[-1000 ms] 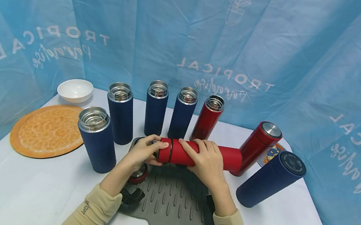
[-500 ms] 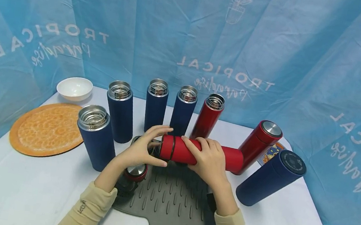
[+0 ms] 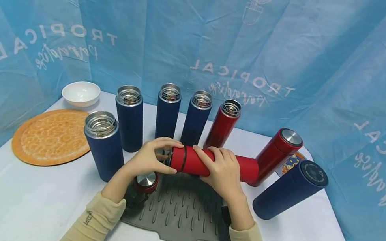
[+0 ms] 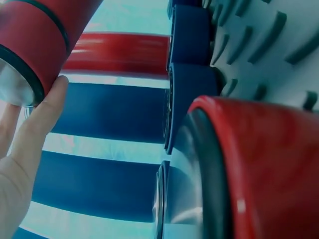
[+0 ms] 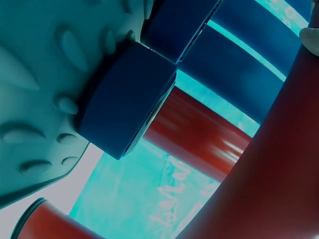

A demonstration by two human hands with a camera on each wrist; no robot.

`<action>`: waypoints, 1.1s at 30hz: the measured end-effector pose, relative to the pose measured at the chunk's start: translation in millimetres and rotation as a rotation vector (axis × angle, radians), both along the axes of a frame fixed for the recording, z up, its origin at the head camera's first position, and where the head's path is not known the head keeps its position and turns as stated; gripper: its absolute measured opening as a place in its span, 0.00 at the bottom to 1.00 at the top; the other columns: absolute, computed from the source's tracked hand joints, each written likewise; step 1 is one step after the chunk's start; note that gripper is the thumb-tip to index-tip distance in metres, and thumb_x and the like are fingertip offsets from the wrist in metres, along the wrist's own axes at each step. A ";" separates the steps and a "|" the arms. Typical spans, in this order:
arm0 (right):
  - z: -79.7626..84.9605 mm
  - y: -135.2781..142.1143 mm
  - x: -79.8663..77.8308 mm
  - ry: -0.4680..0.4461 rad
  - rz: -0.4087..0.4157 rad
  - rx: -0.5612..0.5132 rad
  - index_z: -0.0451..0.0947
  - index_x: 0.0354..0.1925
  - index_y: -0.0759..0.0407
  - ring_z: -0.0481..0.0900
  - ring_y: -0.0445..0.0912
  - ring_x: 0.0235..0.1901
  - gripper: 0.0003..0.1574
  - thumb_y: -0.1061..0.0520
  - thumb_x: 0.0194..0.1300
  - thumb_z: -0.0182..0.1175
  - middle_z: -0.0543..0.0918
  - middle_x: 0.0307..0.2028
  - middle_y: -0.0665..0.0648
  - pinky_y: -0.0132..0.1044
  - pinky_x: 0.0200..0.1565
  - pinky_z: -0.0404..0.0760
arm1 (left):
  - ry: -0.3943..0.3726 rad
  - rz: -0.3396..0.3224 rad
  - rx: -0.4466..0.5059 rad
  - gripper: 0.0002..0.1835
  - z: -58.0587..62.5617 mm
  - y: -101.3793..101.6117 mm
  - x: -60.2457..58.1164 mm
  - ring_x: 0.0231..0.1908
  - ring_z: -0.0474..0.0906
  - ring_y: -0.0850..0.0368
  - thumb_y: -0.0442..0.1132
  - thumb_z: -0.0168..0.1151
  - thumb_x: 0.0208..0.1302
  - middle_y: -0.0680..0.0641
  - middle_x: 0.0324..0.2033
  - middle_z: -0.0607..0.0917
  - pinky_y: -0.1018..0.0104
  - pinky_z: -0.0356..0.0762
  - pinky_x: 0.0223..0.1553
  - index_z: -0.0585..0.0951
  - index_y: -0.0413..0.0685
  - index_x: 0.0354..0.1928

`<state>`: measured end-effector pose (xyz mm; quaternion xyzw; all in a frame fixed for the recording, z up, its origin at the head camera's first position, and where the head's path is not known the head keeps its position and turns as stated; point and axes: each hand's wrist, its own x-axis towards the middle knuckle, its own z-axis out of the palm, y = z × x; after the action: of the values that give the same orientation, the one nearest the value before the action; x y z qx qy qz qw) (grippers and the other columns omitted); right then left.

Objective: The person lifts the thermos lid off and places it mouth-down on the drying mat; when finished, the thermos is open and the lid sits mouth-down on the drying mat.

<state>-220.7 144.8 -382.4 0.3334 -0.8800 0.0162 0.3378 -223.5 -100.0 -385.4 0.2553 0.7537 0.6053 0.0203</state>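
Note:
A red thermos [image 3: 246, 169] lies sideways in the air above a grey ridged mat [image 3: 178, 214]. My right hand [image 3: 224, 173] grips its body from above, fingers over the top. At the left end, my left hand [image 3: 147, 159] pinches the red lid [image 3: 177, 158], index finger at the top and thumb at the lower edge. A dark ring marks the seam between lid and body. In the left wrist view, fingers of the left hand [image 4: 30, 139] touch the lid near its silver end. A loose red lid [image 3: 146, 180] sits on the mat under the left wrist.
Several blue thermoses [image 3: 104, 150] without lids stand at the left and back, beside an open red thermos [image 3: 220, 131]. Capped red [image 3: 275, 153] and blue thermoses [image 3: 288, 191] stand at right. A white bowl [image 3: 81, 94] and orange round placemat [image 3: 51, 136] are far left. Blue lids [image 4: 192, 94] sit on the mat.
The left hand's fingers spread off the lid half a second ago and now pinch it again, with the wrist turned further left. The right hand keeps its hold on the thermos.

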 end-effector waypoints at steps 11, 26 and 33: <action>3.2 -1.1 2.1 0.034 -0.010 0.005 0.67 0.61 0.40 0.76 0.54 0.41 0.56 0.44 0.30 0.78 0.79 0.43 0.60 0.49 0.46 0.77 | -0.247 0.017 0.057 0.28 3.1 3.4 0.6 0.40 0.80 0.48 0.40 0.63 0.58 0.35 0.52 0.72 0.57 0.80 0.37 0.69 0.47 0.61; 8.6 4.2 2.0 0.024 -0.019 0.002 0.67 0.61 0.41 0.77 0.55 0.41 0.55 0.45 0.31 0.78 0.79 0.43 0.61 0.49 0.46 0.76 | 0.023 -0.104 0.043 0.34 2.5 -0.4 -0.1 0.59 0.65 0.44 0.26 0.69 0.47 0.43 0.60 0.65 0.52 0.73 0.53 0.71 0.43 0.59; 7.6 2.7 2.4 0.031 -0.009 0.002 0.67 0.61 0.41 0.77 0.55 0.41 0.56 0.44 0.30 0.78 0.79 0.43 0.60 0.49 0.46 0.76 | -0.168 -0.003 -0.019 0.31 7.0 0.6 1.7 0.39 0.79 0.48 0.38 0.64 0.58 0.38 0.52 0.71 0.57 0.81 0.38 0.65 0.49 0.64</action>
<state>-218.2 147.5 -374.8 0.3301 -0.8763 0.0087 0.3509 -221.8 -99.3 -378.4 0.2046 0.7546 0.6174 0.0869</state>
